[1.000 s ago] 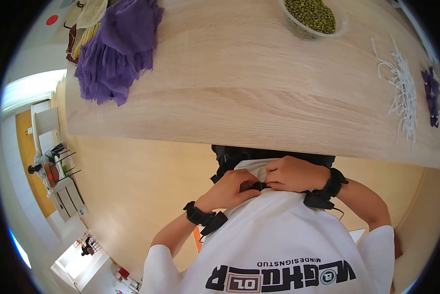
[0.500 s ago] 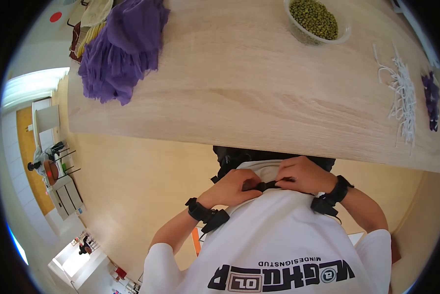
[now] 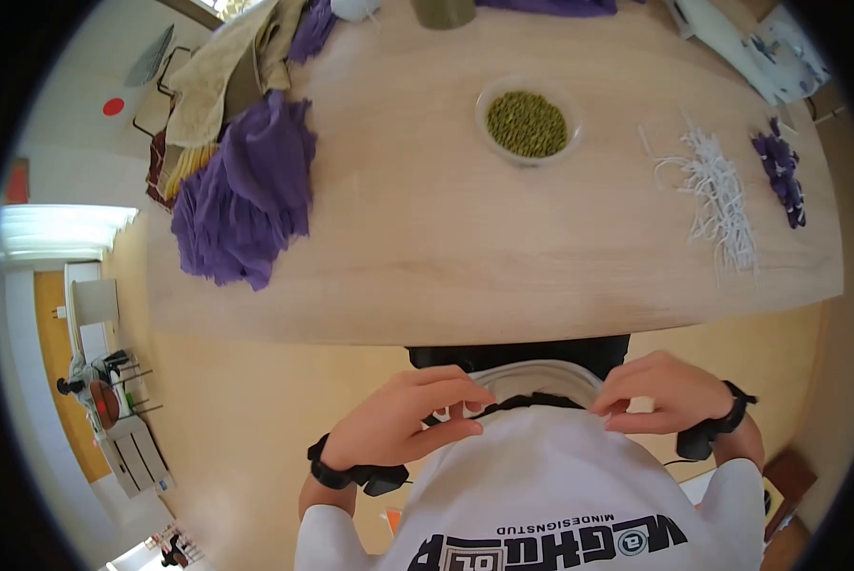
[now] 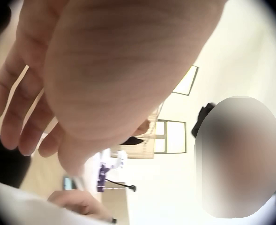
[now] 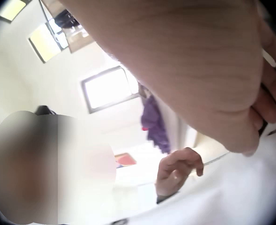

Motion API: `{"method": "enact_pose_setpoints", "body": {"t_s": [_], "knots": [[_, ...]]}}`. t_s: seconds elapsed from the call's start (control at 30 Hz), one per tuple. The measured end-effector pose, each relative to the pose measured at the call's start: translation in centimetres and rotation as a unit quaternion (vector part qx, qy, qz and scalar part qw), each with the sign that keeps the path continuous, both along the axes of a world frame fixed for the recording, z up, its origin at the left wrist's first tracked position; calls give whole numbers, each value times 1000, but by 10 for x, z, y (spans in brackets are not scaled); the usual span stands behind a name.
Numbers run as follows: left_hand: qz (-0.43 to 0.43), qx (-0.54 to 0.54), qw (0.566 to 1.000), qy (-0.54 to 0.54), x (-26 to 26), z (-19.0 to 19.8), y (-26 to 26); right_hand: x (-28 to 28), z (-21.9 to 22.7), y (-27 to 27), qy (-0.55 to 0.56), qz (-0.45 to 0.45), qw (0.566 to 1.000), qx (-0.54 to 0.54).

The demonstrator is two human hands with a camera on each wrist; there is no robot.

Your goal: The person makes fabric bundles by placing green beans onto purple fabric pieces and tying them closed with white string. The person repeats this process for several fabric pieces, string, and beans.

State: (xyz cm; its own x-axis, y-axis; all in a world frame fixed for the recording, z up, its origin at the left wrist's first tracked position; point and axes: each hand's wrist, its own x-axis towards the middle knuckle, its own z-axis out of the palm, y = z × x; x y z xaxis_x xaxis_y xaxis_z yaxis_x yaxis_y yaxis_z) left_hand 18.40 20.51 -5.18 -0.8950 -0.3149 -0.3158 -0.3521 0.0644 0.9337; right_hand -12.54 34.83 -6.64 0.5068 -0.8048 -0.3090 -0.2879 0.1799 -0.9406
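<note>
At the person's waist, a black band shows between the white shirt and a light grey cloth edge. My left hand hovers at the left end of this band, fingers loosely bent and nothing held. In the left wrist view the fingers of that hand hang apart and extended. On the other side, my right hand is by the shirt's right edge, with thumb and fingers apart around a gap. Each wrist wears a black strap with a small camera.
On the wooden table stands a clear bowl of green beans. White strings and a purple-and-white bundle lie to the right. Purple cloth drapes at the left. A black seat edge shows under the table's front.
Both hands have let go of the black piece at the waist and moved apart, left and right. The head view has tilted up, showing more of the table.
</note>
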Motion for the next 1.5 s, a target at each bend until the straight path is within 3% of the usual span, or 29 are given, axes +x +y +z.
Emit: {"method": "enact_pose_setpoints", "body": {"t_s": [0.1,0.17,0.2,0.27,0.4,0.5,0.6,0.83,1.0,1.3,1.5], "knots": [[49,-105,990,80,-19,16,-28,-23,14,-21,21,-152,968,-197],[137,-123,970,158,-41,-2,-52,-25,2,-46,-39,-346,914,-209],[193,-107,958,182,-58,-8,-63,-28,-1,-64,-44,-392,896,-202],[301,-99,928,198,-90,-17,-91,-33,-9,-103,-89,-474,856,-186],[356,-130,907,185,-126,-32,-139,-42,-37,-165,-120,-554,807,-167],[329,-105,925,159,-141,-42,-165,-41,-52,-192,-170,-544,811,-131],[303,-82,936,162,-149,-60,-177,-38,-54,-202,-148,-467,857,-161],[296,-104,936,157,-155,-74,-176,-36,-49,-196,-124,-461,869,-134],[323,-90,918,210,-164,-83,-171,-36,-51,-195,-121,-463,867,-143],[240,-127,956,113,-166,-67,-170,-24,-59,-202,-130,-495,839,-184],[281,-63,937,196,-173,-85,-178,-20,-60,-202,-113,-528,816,-205]]}}
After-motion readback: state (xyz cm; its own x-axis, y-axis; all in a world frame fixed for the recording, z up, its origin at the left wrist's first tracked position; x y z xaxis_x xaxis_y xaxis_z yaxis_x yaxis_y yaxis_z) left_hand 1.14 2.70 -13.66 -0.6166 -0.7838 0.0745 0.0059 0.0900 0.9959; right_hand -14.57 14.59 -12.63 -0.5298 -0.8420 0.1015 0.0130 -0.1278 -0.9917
